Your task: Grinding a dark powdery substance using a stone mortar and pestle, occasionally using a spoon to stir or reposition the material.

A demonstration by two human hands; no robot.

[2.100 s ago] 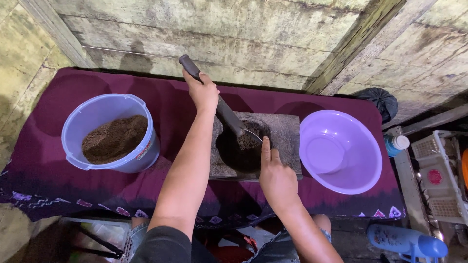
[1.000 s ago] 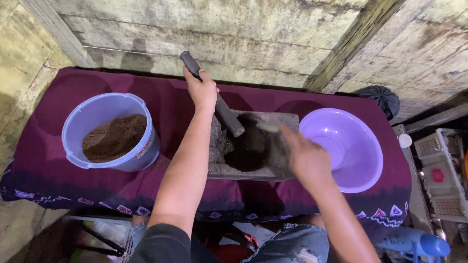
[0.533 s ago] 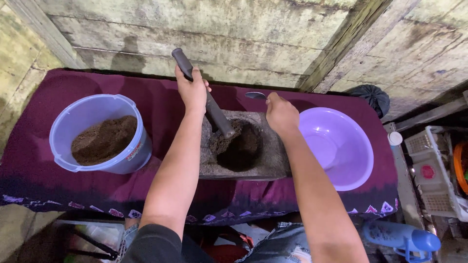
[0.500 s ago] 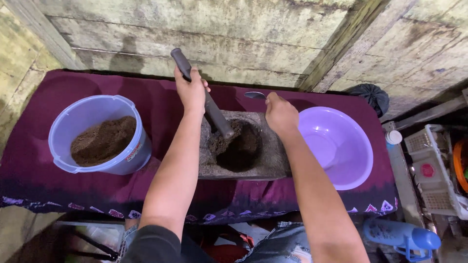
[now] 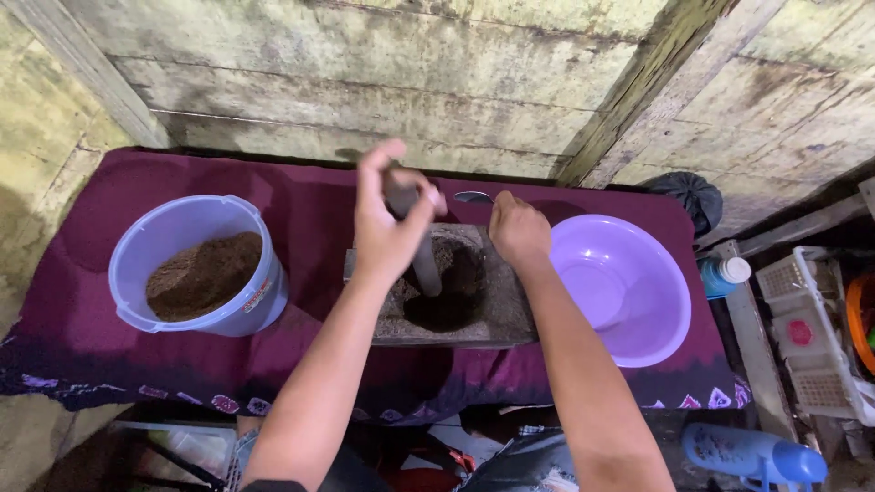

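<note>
1. Stone mortar point(image 5: 483, 314) sits mid-table on the maroon cloth point(image 5: 310, 196).
2. Left hand point(image 5: 387, 223) grips the dark pestle point(image 5: 424, 264), its tip inside the mortar.
3. Right hand point(image 5: 518, 228), at the mortar's far rim, pinches a spoon point(image 5: 474, 197).
4. Bucket point(image 5: 196, 264) stands left of the mortar, purple basin point(image 5: 620, 287) just right.

The stone mortar point(image 5: 474, 301) is flanked closely: left of it, a bucket point(image 5: 196, 264) of brown powder is set; right of it, a purple basin point(image 5: 620, 287) nearly touches. Behind it, passage is closed by the wall point(image 5: 365, 82). Bare cloth-covered bench point(image 5: 310, 196) is left between mortar and bucket.
</note>
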